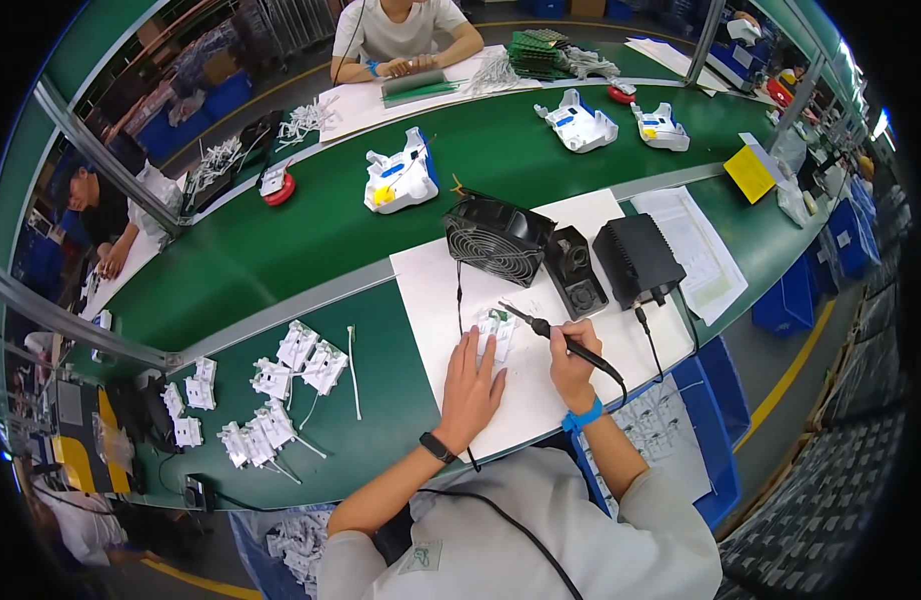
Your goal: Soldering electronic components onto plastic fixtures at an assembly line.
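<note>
A soldering iron (569, 343) with a black handle is gripped in my right hand (573, 366), its tip pointing up and left. Close below that tip lies a small white plastic part with a green circuit board (496, 322), on a white sheet (541, 400). My left hand (471, 388) rests flat against the part's near left side with fingers stretched out, covering some of it. Whether the iron's tip touches the board is too small to tell. A blue band circles my right wrist, a dark one my left.
Beyond my hands stand a black fan (496, 240), a black iron stand (577, 272) and a black power unit (638, 258). Several white plastic parts (271, 430) lie on the green table to the left. White housings (403, 175) sit on the green belt; a co-worker (401, 40) sits opposite.
</note>
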Demonstrator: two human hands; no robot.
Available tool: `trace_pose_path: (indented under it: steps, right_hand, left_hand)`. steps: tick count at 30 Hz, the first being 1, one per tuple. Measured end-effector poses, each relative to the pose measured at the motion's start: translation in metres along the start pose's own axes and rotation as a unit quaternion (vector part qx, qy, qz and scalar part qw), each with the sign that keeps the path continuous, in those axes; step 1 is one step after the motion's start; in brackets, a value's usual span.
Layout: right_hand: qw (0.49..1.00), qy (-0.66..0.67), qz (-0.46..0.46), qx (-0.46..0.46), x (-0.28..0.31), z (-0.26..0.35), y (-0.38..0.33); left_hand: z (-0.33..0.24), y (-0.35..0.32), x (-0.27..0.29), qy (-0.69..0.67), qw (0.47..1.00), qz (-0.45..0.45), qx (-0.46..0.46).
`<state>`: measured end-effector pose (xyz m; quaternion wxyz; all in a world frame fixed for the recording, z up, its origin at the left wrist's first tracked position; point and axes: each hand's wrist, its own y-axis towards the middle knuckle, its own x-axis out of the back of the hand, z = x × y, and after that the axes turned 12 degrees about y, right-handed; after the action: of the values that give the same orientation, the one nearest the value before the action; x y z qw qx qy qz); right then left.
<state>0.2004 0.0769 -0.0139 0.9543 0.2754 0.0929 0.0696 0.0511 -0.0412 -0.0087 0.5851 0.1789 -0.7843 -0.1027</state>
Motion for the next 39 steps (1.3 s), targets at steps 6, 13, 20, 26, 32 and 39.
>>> trace_pose_path:
  steps: [6,13,20,26,32,39]
  right_hand:
    - [0.999,-0.046,0.011,-0.02,0.0,-0.01,-0.005]
    - [0.996,-0.06,0.03,-0.053,-0.001,-0.011,0.0]
    - [0.994,-0.039,0.035,-0.098,-0.003,-0.015,-0.002]
    - [0.991,-0.091,0.083,-0.054,-0.002,-0.009,-0.003]
    - [0.991,-0.089,0.093,-0.039,-0.001,-0.015,-0.003]
    - [0.991,-0.081,0.102,-0.035,-0.002,-0.01,-0.002]
  left_hand:
    - [0.001,-0.001,-0.001,-0.015,1.0,-0.006,0.001]
    - [0.003,0.0,-0.001,-0.021,1.0,-0.001,-0.003]
    - [0.004,0.0,-0.003,-0.026,1.0,0.003,-0.001]
    - [0.005,0.0,-0.002,-0.025,1.0,0.001,0.002]
    - [0.005,0.001,-0.003,-0.039,0.999,0.001,-0.002]
    - [0.005,0.0,-0.003,-0.028,1.0,0.002,0.001]
